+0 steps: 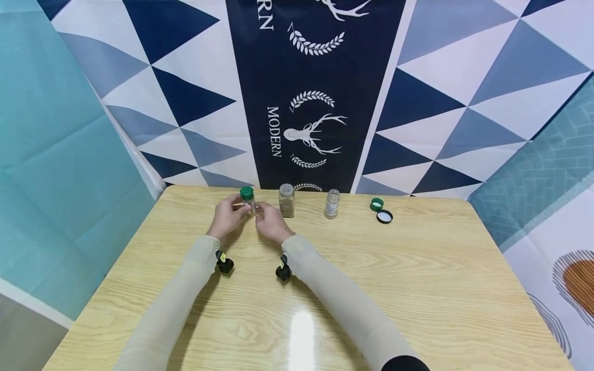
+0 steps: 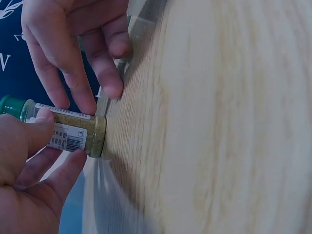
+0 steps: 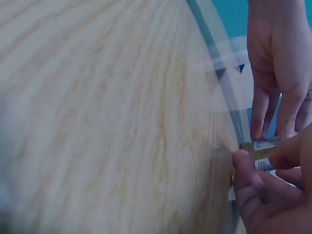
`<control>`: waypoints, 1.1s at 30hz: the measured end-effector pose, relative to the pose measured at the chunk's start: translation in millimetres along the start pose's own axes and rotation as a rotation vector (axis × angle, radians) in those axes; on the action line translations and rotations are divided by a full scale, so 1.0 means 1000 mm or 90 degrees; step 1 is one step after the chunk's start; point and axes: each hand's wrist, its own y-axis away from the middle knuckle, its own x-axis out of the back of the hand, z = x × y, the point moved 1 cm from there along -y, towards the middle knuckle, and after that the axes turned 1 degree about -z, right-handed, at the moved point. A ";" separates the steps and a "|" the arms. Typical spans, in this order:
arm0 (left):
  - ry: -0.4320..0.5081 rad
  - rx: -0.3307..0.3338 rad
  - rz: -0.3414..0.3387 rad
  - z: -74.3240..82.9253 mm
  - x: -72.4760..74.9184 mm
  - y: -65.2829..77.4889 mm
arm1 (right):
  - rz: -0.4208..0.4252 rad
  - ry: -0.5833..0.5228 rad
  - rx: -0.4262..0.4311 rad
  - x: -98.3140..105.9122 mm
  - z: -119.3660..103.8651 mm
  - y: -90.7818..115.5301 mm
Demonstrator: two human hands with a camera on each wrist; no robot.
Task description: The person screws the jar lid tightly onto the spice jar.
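The left hand point(image 1: 227, 215) is pinching the green-capped jar point(image 2: 73, 130) upright near the far edge of the table point(image 1: 417, 283), while the right hand point(image 1: 274, 222) is resting loosely bent fingers close beside it, so an uneven push might be tipping it over.

"MODERN" stands on the dark backdrop panel point(image 1: 315, 74); the barcode label point(image 2: 70, 137) on the jar point(image 2: 72, 121) is illegible

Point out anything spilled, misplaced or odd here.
A green cap and a black cap lie loose on the right, off any jar; the middle jar and right jar appear uncapped, while the held jar is capped. No spill shows.
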 end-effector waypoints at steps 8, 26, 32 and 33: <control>-0.004 -0.019 -0.002 -0.001 0.000 -0.004 | -0.060 0.015 0.012 0.006 -0.001 -0.004; -0.001 0.039 -0.032 -0.002 0.016 0.023 | -0.109 0.015 0.041 0.022 0.007 0.021; -0.034 0.010 -0.041 0.000 0.022 0.049 | -0.123 0.013 0.049 0.040 0.022 0.043; -0.035 0.006 -0.045 0.001 0.022 0.053 | -0.125 0.013 0.051 0.043 0.024 0.047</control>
